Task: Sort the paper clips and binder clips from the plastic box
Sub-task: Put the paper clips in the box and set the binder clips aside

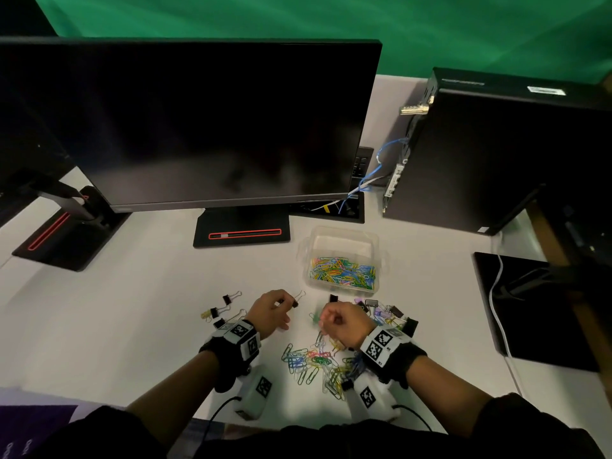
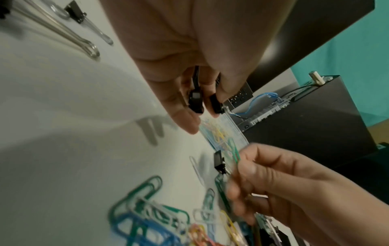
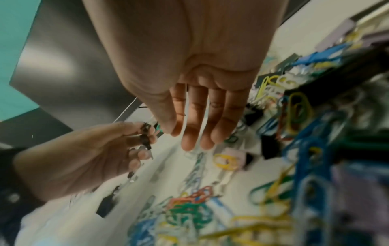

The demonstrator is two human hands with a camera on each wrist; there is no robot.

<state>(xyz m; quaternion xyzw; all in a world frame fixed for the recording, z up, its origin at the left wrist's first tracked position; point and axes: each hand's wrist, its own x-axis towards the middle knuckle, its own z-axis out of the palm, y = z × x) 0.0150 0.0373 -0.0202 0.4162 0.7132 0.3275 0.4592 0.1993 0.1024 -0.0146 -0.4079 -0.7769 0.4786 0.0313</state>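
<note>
The left hand (image 1: 270, 311) pinches small black binder clips (image 2: 195, 101) above the tabletop (image 1: 132, 293); the right hand (image 1: 344, 321) pinches a green paper clip (image 2: 234, 150). The plastic box (image 1: 342, 260), holding coloured paper clips, sits just beyond the hands. Judging from this, carry the binder clips left to the binder clip group (image 1: 225, 308) and set them down clear of the mixed pile (image 1: 318, 362) near the wrists, so the two kinds stay well apart
</note>
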